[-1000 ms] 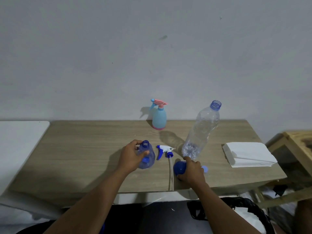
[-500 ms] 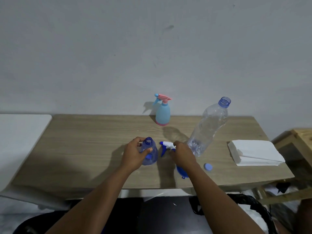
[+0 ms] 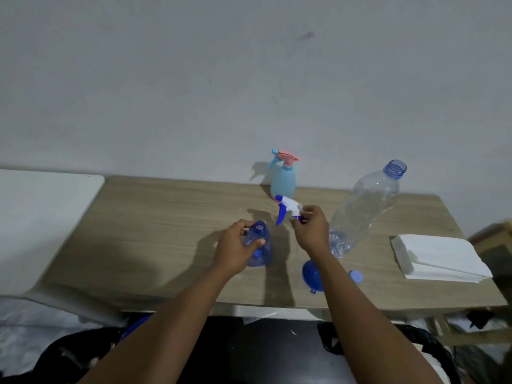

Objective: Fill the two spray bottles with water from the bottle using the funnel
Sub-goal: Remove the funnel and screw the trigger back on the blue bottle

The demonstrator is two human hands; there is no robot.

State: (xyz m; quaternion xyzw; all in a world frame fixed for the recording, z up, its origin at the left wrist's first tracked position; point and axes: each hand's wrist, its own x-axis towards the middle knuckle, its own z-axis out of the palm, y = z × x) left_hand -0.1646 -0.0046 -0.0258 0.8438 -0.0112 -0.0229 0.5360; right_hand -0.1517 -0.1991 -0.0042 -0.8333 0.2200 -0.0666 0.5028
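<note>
Wood-grain surface (image 3: 155, 231) carries everything here. A blue bottle (image 3: 261, 252), translucent and with its neck open, stands upright near the middle. The left hand (image 3: 235, 250) grips it from the left side, with fingers curled behind the neck and the thumb across the front. Just to the right, the right hand (image 3: 310, 231) is raised off the surface and pinches the collar of a white and blue spray head (image 3: 286, 209). The trigger hangs down on its left side, and the head sits above and to the right of the open neck, apart from it. Behind the head, by the wall, stands a pale bottle (image 3: 283, 180) with a pink and blue sprayer fitted. A clear water bottle (image 3: 363, 212) stands just beside the right wrist, uncapped and appearing to lean to the right in this wide view. How much water it holds I cannot tell. A blue funnel (image 3: 311, 274) lies near the front edge, partly hidden under the right forearm. A blue cap (image 3: 355, 277) lies just on the other side of that arm. A stack of white paper (image 3: 440, 256) rests at the right end, well apart from both hands.
</note>
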